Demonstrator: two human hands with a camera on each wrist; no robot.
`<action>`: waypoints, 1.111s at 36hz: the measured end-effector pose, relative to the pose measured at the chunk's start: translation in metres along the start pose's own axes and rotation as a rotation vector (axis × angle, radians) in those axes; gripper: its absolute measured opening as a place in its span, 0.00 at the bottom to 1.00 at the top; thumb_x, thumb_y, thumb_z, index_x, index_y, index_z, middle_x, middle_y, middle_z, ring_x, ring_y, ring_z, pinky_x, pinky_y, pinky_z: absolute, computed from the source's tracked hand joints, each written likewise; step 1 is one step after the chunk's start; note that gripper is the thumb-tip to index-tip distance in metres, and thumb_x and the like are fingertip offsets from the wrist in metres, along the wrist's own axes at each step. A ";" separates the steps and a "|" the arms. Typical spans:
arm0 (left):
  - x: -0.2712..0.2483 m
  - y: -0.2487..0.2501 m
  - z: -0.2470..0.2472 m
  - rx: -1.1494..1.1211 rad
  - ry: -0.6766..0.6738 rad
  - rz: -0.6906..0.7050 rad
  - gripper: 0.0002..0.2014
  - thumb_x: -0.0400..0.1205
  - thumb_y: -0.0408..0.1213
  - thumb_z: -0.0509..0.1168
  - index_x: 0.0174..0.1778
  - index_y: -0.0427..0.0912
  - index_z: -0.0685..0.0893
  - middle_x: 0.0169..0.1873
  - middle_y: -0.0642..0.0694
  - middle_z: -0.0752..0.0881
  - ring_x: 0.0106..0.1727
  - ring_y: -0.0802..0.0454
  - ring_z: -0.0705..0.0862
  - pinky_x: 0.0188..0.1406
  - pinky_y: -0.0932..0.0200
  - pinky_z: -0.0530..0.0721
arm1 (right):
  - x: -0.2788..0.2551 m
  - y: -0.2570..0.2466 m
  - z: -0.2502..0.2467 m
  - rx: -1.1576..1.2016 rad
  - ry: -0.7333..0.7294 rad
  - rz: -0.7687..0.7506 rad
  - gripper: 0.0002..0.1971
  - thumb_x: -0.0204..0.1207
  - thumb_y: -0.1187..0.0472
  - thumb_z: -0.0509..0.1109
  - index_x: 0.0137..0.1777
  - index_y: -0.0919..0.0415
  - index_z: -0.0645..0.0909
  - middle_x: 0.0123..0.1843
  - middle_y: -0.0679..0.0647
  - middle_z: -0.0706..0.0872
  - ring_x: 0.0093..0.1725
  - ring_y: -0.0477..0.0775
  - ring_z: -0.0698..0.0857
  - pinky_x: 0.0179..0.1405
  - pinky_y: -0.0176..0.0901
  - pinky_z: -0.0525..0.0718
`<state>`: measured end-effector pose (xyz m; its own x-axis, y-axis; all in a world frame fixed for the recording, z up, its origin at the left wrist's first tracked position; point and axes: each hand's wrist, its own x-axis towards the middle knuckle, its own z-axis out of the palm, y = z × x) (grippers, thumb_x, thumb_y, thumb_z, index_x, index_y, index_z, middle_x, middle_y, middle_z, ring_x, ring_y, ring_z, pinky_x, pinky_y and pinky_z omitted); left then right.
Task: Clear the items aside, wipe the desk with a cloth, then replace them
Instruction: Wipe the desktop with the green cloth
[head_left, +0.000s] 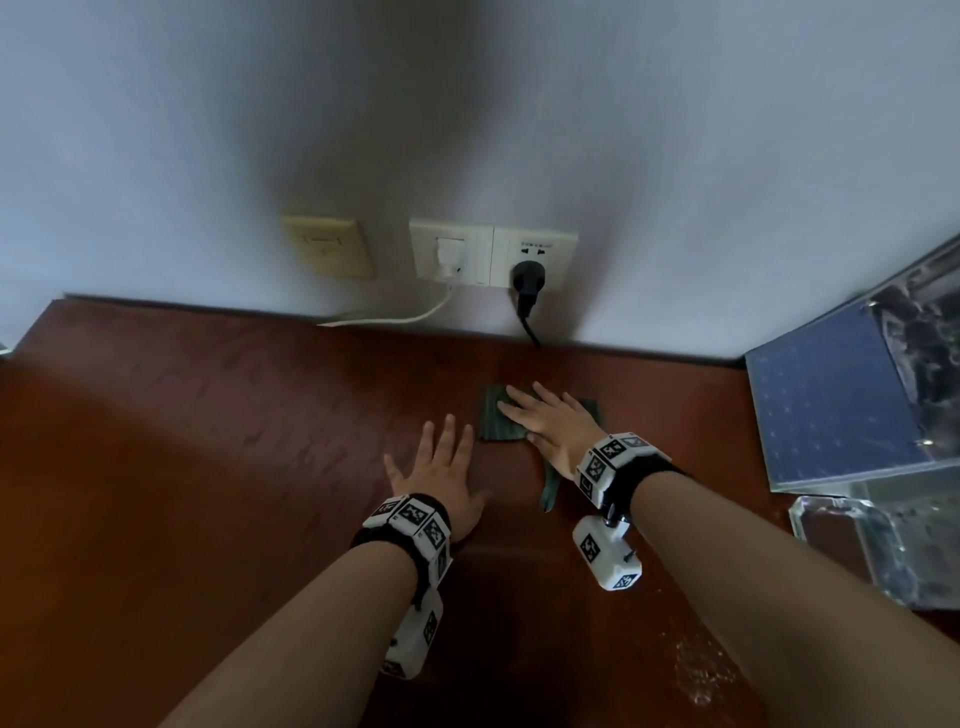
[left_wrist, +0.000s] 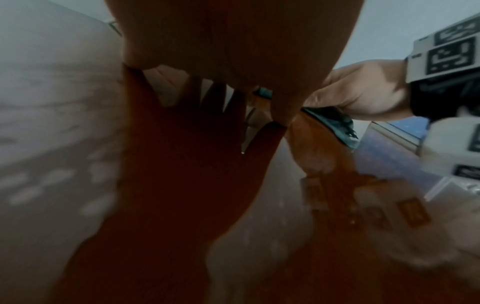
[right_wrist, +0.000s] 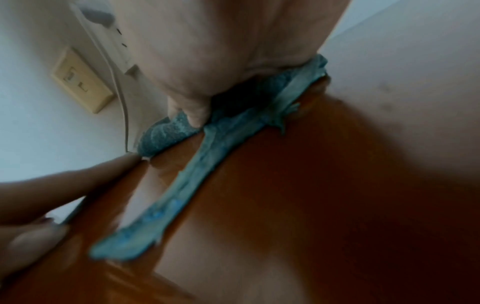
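A dark green cloth (head_left: 496, 426) lies flat on the reddish-brown desk (head_left: 208, 441), near the wall. My right hand (head_left: 545, 423) presses on it with straight, spread fingers; a strip of the cloth (right_wrist: 182, 174) trails back under the wrist. My left hand (head_left: 441, 467) rests flat on the bare wood just left of the cloth, fingers spread, holding nothing. From the left wrist view the cloth (left_wrist: 335, 123) shows under the right hand (left_wrist: 358, 96).
A blue binder (head_left: 831, 400) and a clear plastic box (head_left: 883, 545) stand at the desk's right side. Wall sockets (head_left: 493, 254) with a black plug and a white cable sit just above the desk's back edge. Bare wood stretches to the left.
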<state>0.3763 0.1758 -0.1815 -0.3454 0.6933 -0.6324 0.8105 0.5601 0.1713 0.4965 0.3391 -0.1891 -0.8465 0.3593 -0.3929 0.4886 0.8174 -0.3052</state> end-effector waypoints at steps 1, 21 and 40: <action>0.001 0.000 0.000 0.006 -0.013 -0.003 0.42 0.87 0.60 0.54 0.86 0.54 0.32 0.84 0.54 0.27 0.85 0.47 0.28 0.77 0.20 0.39 | 0.004 0.003 -0.005 0.010 -0.008 -0.006 0.30 0.86 0.65 0.53 0.83 0.42 0.51 0.86 0.40 0.45 0.85 0.52 0.43 0.81 0.54 0.43; 0.005 0.004 -0.007 0.050 -0.128 -0.017 0.42 0.86 0.62 0.52 0.84 0.57 0.28 0.82 0.55 0.23 0.84 0.45 0.25 0.76 0.17 0.40 | 0.040 0.041 -0.017 -0.070 0.048 0.087 0.33 0.83 0.46 0.57 0.84 0.41 0.44 0.85 0.40 0.41 0.84 0.56 0.41 0.81 0.58 0.44; -0.008 -0.009 -0.015 0.031 -0.143 0.050 0.48 0.81 0.66 0.61 0.87 0.58 0.35 0.85 0.56 0.30 0.86 0.47 0.31 0.79 0.22 0.44 | -0.018 -0.007 0.021 -0.037 -0.033 0.019 0.33 0.84 0.48 0.56 0.83 0.37 0.40 0.77 0.31 0.29 0.84 0.52 0.36 0.81 0.57 0.41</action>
<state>0.3647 0.1720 -0.1666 -0.2351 0.6468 -0.7255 0.8400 0.5107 0.1831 0.5129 0.3174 -0.1975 -0.8295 0.3606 -0.4265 0.4958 0.8271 -0.2650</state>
